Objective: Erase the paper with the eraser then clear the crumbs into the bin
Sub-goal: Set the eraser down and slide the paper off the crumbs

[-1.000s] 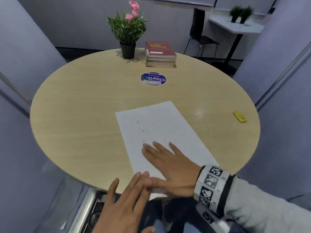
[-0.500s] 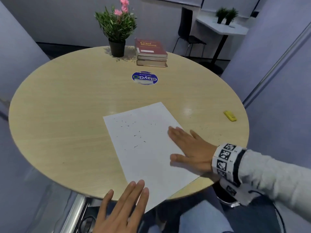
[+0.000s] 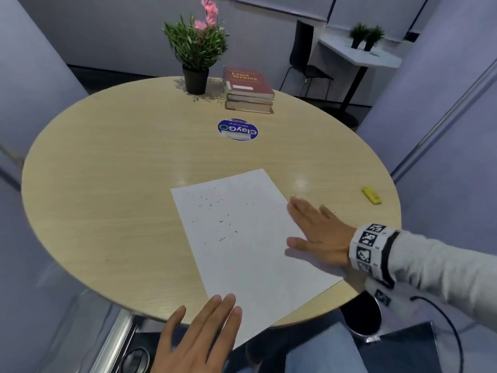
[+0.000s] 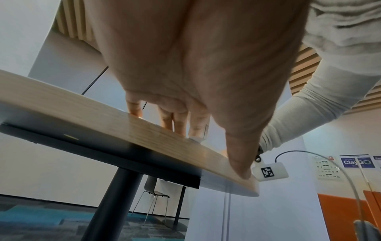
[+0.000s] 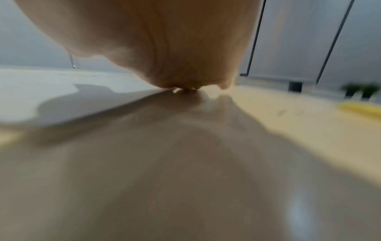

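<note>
On the near half of the table (image 3: 107, 184), a white sheet of paper (image 3: 242, 254) flecked with dark specks, askew, one corner overhanging the table's near edge, pressed by the flat, straight-fingered right grip (image 3: 320, 234), left grip (image 3: 197, 340) likewise flat at that corner.

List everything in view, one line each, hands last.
round light-wood table: 1, tan, fills the head view
white paper sheet: 1, white with dark specks, near side of the table, near corner past the rim
small yellow rectangular block: 1, yellow, table's right rim
round blue sticker: 1, blue and white, beyond the sheet
stack of books: 1, red on top, far side
potted plant with pink flowers: 1, green, black pot, left of the books
black chair: 1, black, background
white side table: 1, white, far right
left hand: 1, flat, fingertips at the sheet's near corner
right hand: 1, flat on the sheet's right edge
</note>
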The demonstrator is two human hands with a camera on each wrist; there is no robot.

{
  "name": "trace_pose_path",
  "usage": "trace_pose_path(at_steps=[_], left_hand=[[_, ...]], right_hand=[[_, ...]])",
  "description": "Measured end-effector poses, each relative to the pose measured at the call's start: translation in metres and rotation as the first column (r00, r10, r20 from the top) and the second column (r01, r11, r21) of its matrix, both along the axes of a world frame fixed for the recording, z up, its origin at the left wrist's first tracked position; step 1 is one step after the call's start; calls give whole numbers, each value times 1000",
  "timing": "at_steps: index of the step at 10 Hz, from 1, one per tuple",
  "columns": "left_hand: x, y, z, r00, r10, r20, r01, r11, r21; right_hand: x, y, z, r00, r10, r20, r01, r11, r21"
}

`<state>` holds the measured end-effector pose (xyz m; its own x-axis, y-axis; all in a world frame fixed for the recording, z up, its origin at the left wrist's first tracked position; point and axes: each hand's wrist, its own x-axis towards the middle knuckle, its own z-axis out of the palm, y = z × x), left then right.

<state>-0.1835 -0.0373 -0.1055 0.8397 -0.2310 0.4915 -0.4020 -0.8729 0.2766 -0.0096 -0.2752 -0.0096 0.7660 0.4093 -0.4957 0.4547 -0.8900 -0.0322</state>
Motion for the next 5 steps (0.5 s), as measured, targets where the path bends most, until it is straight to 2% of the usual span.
trace_pose_path(at_steps=[1, 2, 3, 4, 5], left_hand=[[7, 5, 11, 994, 6, 112, -6, 1000, 2], [12, 7, 18, 998, 29, 58, -40, 976, 212], [49, -13, 56, 827, 406, -389, 247, 360, 900], [96, -53, 53, 380, 769, -514, 814, -13, 581], [48, -18, 19, 427, 428, -797, 330, 746, 578]], right_hand=[[1, 12, 18, 998, 57, 16, -57, 998, 12], [-31, 69, 33, 950, 312, -21, -310, 949, 63], [-63, 122, 21, 815, 580, -14, -562, 795, 230], [-73, 142, -3, 713, 700, -43, -663, 692, 285], [-57, 131, -9, 760, 644, -90, -615, 757, 221]])
